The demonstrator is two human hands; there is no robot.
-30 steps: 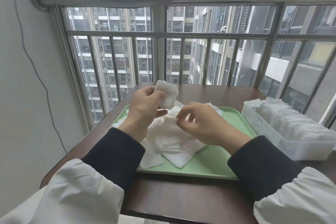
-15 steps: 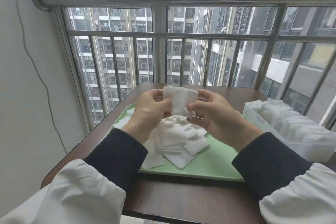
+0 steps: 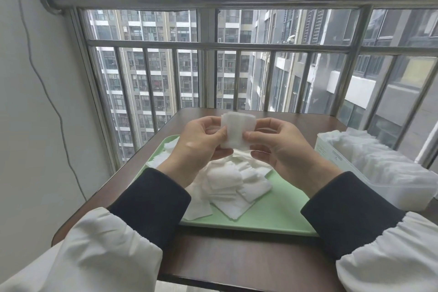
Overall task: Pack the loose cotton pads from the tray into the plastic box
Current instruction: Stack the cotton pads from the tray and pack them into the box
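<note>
A small stack of white cotton pads (image 3: 237,131) is held upright above the green tray (image 3: 272,216). My left hand (image 3: 201,147) pinches its left edge and my right hand (image 3: 282,149) pinches its right edge, thumbs on the near face. Below them a loose heap of white cotton pads (image 3: 232,185) lies on the tray, with a few more pads (image 3: 163,156) at its far left corner. The clear plastic box (image 3: 379,173) stands to the right of the tray, filled with rows of pads.
The tray and box sit on a small dark brown table (image 3: 237,258) against a window with metal bars (image 3: 213,45). A white wall with a hanging cable (image 3: 47,92) is on the left. The table's near and left edges are close.
My right hand left the heap on the tray and rose to meet the left hand. Both hands now hold the stack of pads together, squared up, slightly higher above the tray.
</note>
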